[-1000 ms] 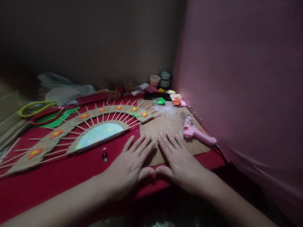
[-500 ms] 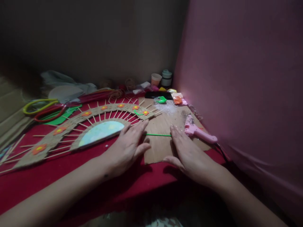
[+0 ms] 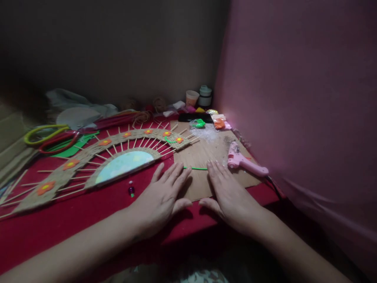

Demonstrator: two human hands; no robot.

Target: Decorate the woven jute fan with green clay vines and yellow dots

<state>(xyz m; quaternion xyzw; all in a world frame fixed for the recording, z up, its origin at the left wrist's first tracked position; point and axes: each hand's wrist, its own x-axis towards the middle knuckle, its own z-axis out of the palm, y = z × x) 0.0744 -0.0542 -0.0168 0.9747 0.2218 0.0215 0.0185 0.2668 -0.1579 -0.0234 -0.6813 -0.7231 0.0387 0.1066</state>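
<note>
A thin green clay strand (image 3: pixel 195 168) lies across a piece of cardboard (image 3: pixel 196 192). My left hand (image 3: pixel 165 192) rests flat, fingers spread, its fingertips over the strand's left end. Over the right end, my right hand (image 3: pixel 226 192) lies flat with its fingers stretched out. To the left is a woven half-round fan (image 3: pixel 113 138) with thin sticks, orange clay flowers and a pale blue centre; a short green curl (image 3: pixel 170 140) sits on its right end. Beside my left wrist stands a tiny dark bottle (image 3: pixel 131 190).
A pink glue gun (image 3: pixel 244 162) lies on the cardboard's right side. Large scissors (image 3: pixel 59 137) and green sheets are at the left. Clay packets (image 3: pixel 219 122), a black phone-like slab (image 3: pixel 191 117), a cup (image 3: pixel 192 98) and a jar (image 3: pixel 205 96) stand behind. Pink cloth hangs at right.
Both hands have drawn back toward me and closer together over the strand, so less of it shows between them. The tiny bottle beside my left wrist has come into sight.
</note>
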